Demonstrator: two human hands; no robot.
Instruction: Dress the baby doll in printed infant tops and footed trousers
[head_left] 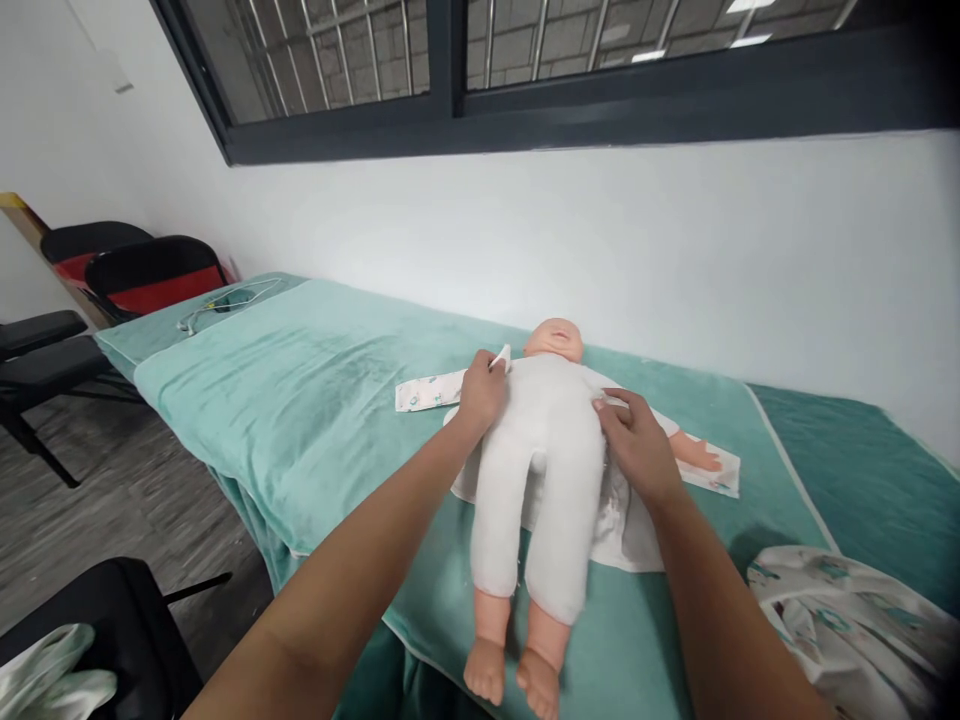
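A baby doll (551, 420) with a white cloth body lies on its back on the teal-covered table, its bare feet toward me. Under it a white printed baby shirt (628, 535) is spread out, inside facing up, with one sleeve (431, 392) reaching left. The doll's arm on the right side lies over the other sleeve, its hand showing; the arm on the left side is hidden. My left hand (484, 395) is closed beside the doll's shoulder, a white edge of the shirt poking from the fingers. At the doll's other side, my right hand (637, 440) pinches white cloth, apparently the shirt.
A bunched printed cloth (847, 620) lies at the table's right front. Cables (232, 300) rest at the far left end. Black folding chairs (157, 275) stand beyond that end, and a black seat (105, 635) holds pale cloth at lower left. A wall with a window runs behind the table.
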